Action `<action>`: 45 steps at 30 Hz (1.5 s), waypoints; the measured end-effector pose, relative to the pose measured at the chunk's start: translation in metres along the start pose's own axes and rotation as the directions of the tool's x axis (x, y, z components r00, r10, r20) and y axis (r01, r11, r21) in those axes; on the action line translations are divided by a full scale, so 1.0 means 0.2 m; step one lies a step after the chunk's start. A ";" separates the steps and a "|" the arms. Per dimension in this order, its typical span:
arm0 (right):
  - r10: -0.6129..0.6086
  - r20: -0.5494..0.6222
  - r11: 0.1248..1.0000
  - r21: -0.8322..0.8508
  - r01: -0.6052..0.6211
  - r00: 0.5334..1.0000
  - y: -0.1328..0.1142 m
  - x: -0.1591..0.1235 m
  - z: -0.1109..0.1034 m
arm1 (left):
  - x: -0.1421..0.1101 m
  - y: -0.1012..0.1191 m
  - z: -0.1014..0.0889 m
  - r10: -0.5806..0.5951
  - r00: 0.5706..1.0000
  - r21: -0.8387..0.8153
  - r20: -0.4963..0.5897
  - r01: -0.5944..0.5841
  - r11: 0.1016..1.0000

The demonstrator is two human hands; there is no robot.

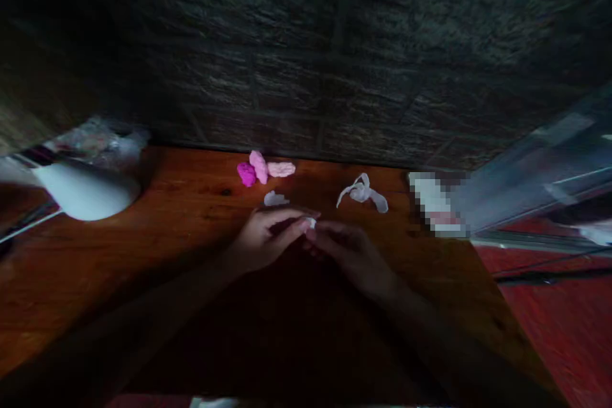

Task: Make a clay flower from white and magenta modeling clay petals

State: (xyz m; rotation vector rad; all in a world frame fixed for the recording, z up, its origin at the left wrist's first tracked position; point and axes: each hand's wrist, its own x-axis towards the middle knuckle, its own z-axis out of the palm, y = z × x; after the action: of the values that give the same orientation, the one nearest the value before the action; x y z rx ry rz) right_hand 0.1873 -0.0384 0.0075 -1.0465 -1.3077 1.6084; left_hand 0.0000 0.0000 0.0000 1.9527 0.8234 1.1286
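Observation:
My left hand (pixel 262 237) and my right hand (pixel 354 256) meet above the middle of the wooden table. Thumb and fingers of both pinch one small white piece (pixel 311 222), mostly covered by the fingertips; its material is hard to tell. Just beyond my left hand lies a whitish lump (pixel 276 198). Farther back sit a magenta lump (pixel 246 173), a pink lump (pixel 259 166) and a pale pink lump (pixel 281 169), close together, like soft modelling clay. A twisted whitish strip (pixel 361 192) rests beyond my right hand.
On the left of the table (pixel 191 204) stands a white lamp-like object (pixel 88 190), with crumpled clear plastic (pixel 115 143) behind it. A blurred-out white item (pixel 437 204) lies at the right edge. A dark brick-patterned wall (pixel 306 57) rises behind; red floor (pixel 549 325) shows at right.

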 end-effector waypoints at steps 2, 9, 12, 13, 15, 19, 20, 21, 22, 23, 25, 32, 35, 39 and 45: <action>-0.058 -0.015 0.998 -0.040 0.057 0.998 -0.02 -0.01 0.00 | 0.00 0.01 0.00 -0.048 0.998 -0.079 0.030 0.050 0.996; -0.177 -0.041 0.981 -0.083 0.173 0.983 -0.02 0.00 0.01 | 0.00 0.00 0.01 -0.087 0.996 -0.130 0.024 0.090 0.987; -0.191 -0.062 0.977 -0.114 0.183 0.980 -0.01 0.00 0.00 | 0.00 0.00 0.00 -0.056 0.998 -0.036 -0.006 0.055 0.998; -0.201 -0.068 0.972 -0.140 0.190 0.977 0.00 0.00 0.00 | 0.00 0.01 0.00 -0.050 0.999 -0.018 -0.003 0.050 0.999; -0.233 -0.077 0.955 -0.205 0.213 0.969 0.01 -0.01 0.00 | 0.01 0.02 -0.01 -0.055 0.998 -0.002 0.009 0.055 0.998; -0.314 -0.073 0.903 -0.330 0.274 0.947 0.01 -0.03 -0.01 | 0.01 0.02 0.01 -0.101 0.994 -0.057 0.030 0.102 0.993; -0.328 -0.070 0.891 -0.356 0.283 0.942 0.01 -0.03 -0.01 | 0.01 0.02 0.01 -0.116 0.993 -0.081 0.027 0.118 0.990; -0.337 -0.065 0.881 -0.375 0.289 0.939 0.00 -0.03 -0.01 | 0.01 0.02 0.01 -0.131 0.991 -0.100 0.021 0.133 0.986; -0.341 -0.061 0.875 -0.387 0.293 0.938 0.00 -0.02 -0.01 | 0.00 0.01 0.02 -0.146 0.989 -0.113 0.013 0.146 0.983; -0.339 -0.057 0.873 -0.391 0.291 0.939 0.00 -0.02 -0.01 | 0.00 0.01 0.02 -0.161 0.987 -0.121 0.008 0.161 0.980; -0.323 -0.059 0.879 -0.388 0.276 0.945 0.00 -0.02 -0.02 | 0.00 0.01 0.02 -0.193 0.981 -0.132 0.003 0.192 0.973; -0.285 -0.136 0.898 -0.383 0.215 0.949 -0.02 -0.01 -0.01 | 0.02 0.00 0.01 -0.217 0.975 -0.213 -0.059 0.200 0.956; -0.268 -0.213 0.926 -0.326 0.191 0.940 -0.01 0.00 -0.01 | 0.02 -0.01 0.01 -0.225 0.970 -0.226 -0.086 0.201 0.953; -0.243 -0.226 0.963 -0.176 0.205 0.943 0.00 0.01 -0.01 | 0.02 -0.01 0.01 -0.218 0.974 -0.240 -0.063 0.197 0.950; -0.211 -0.136 0.977 -0.066 0.204 0.968 -0.02 0.01 -0.01 | 0.03 0.01 0.01 -0.233 0.972 -0.318 0.026 0.229 0.920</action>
State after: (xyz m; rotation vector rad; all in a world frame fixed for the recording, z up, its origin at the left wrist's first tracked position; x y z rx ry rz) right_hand 0.1885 -0.0355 0.0111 -1.0004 -1.3207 1.3265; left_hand 0.0036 0.0029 0.0028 1.5394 0.7993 1.0589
